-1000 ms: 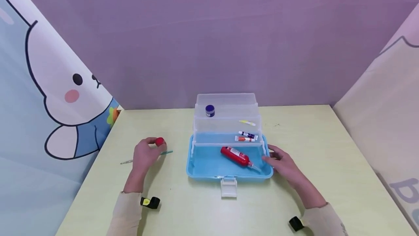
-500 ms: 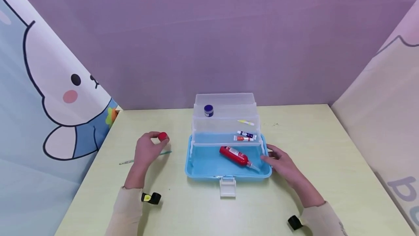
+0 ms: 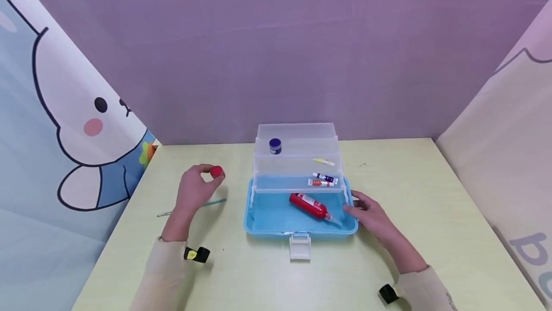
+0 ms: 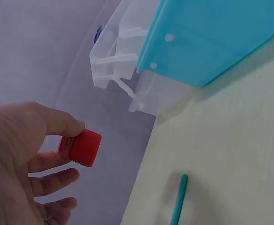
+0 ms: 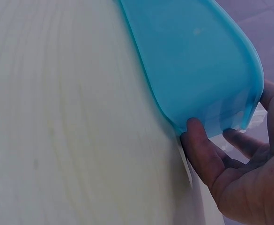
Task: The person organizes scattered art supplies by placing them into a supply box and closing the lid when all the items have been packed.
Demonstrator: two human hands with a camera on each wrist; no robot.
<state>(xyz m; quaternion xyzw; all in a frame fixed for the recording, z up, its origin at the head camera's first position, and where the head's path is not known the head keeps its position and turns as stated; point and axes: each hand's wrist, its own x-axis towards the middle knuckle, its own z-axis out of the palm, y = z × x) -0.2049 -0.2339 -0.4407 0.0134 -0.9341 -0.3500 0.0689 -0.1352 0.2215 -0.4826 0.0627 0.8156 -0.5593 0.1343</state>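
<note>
Pinched between thumb and forefinger of my left hand [image 3: 196, 189] is a small red jar [image 4: 83, 147], held above the table left of the box; its other fingers are loosely bent. Below that hand lies a thin rod [image 3: 214, 202], teal at one end and silvery at the other. My right hand [image 3: 373, 215] holds the right side of an open blue storage box [image 3: 269, 227], thumb over the rim and fingers along the outer wall [image 5: 197, 93]. Inside the box lies a red squeeze bottle [image 3: 308, 205] with a clear nozzle.
Clear stepped trays [image 3: 297, 162] rise at the back of the box. They hold a dark blue jar [image 3: 275, 146], a yellow tube [image 3: 324, 161], a dark blue tube [image 3: 325, 177] and an orange-and-white tube [image 3: 321, 183]. A white latch [image 3: 300, 247] hangs at the front.
My left hand has lifted the red jar and moved it slightly away and to the right, off the rod. My right hand stays at the side of the box.
</note>
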